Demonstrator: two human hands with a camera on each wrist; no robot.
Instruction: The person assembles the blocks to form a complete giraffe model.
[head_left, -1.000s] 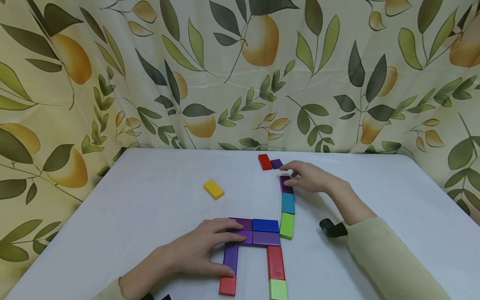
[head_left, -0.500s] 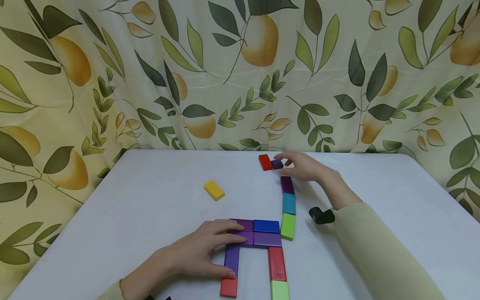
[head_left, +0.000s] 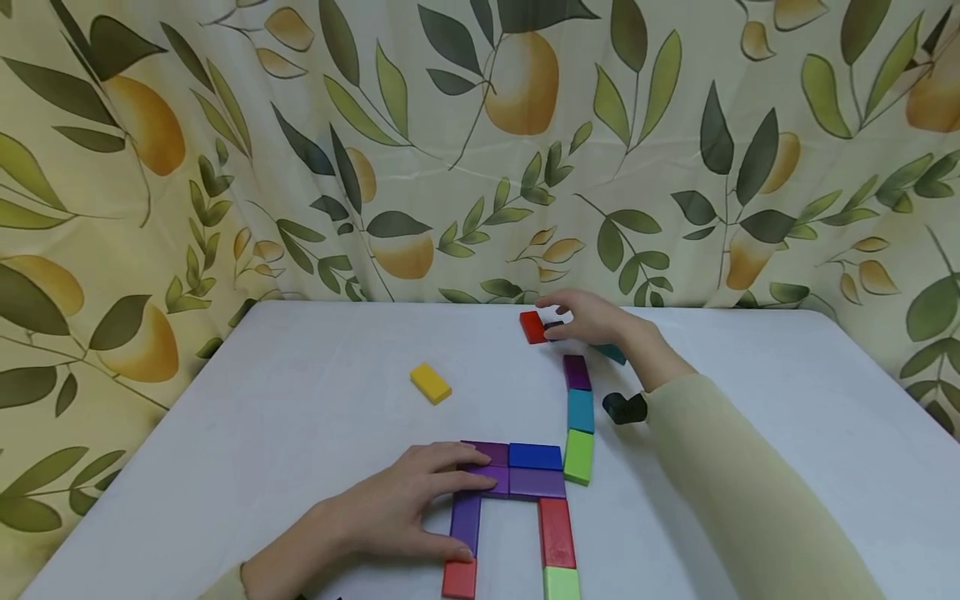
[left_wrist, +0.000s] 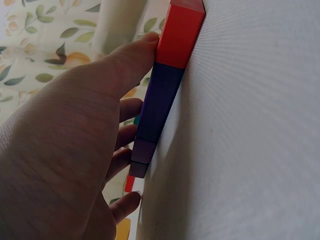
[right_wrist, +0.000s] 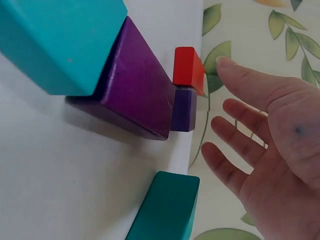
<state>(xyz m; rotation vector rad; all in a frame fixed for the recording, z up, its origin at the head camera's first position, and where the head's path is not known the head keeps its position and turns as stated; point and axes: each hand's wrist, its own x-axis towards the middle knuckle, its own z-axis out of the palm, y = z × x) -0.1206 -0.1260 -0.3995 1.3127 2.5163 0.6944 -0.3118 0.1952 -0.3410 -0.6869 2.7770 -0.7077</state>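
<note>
While my right hand (head_left: 596,321) hovers at the far edge of the white cloth-covered table (head_left: 300,417), its fingers are spread and relaxed, gripping nothing; the wrist view shows the open palm just beside the small square dark-purple wooden block (right_wrist: 184,110), with the thumb above it. That block lies touching the small red rectangular wooden block (head_left: 532,327), so I judge the clean way is to pinch the purple one by its free sides and lift straight up, so the red neighbour is not dragged along. A teal wooden block (right_wrist: 165,210) lies just under my wrist, and I should keep the sleeve off it.

My left hand (head_left: 405,512) rests flat on the laid pattern, fingers straight, touching the long purple wooden block (head_left: 465,521) and the purple pieces above it; I would keep a light downward press so nothing slides.

All pieces look like painted wood: flat, smooth, matte, with crisp corners. A column of purple, cyan and lime-green blocks (head_left: 578,417) lies flush end to end. One yellow rectangular block (head_left: 431,383) lies well apart. The cloth is finely woven.
</note>
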